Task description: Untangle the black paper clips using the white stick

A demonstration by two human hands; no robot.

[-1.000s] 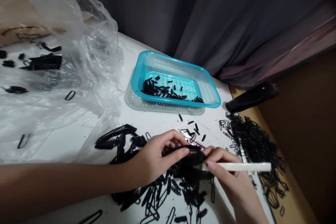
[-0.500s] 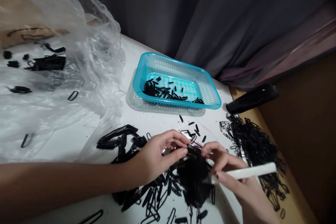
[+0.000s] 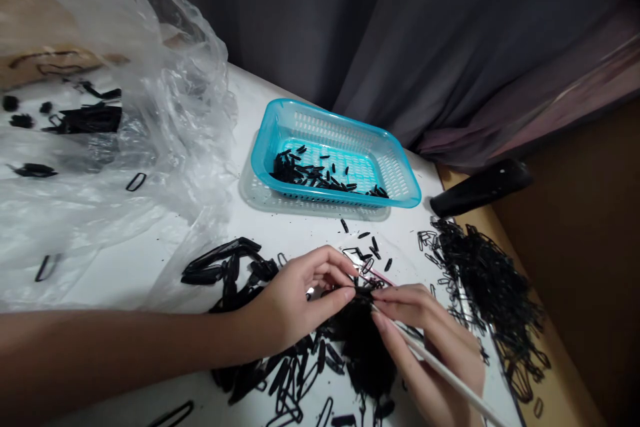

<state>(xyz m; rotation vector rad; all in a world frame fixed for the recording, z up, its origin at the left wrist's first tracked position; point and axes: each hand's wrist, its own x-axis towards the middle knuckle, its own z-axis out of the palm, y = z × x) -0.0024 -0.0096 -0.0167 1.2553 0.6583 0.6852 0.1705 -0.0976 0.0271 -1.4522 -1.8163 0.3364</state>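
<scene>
My left hand pinches one end of a small, narrow black piece between thumb and forefinger. At the piece's other end, the fingertips of my right hand close in and touch it. Along the right palm lies a slim white stick-like tool, gripped with its tip by the black piece; its exact kind is unclear. Below the hands sits a dark, matted black heap. Black elongated pieces and thin loops are scattered around it, partly hidden by my left hand.
A blue perforated basket holding small black slivers stands behind the hands. Clear plastic bags with black pieces fill the left. A pile of black loops lies at the right table edge, below a black handle-like object. A dark curtain hangs behind.
My right hand has moved left and closed onto the black piece at my left fingertips. The white tool has swung from nearly level to slanting down to the right. My left hand stays nearly still.
</scene>
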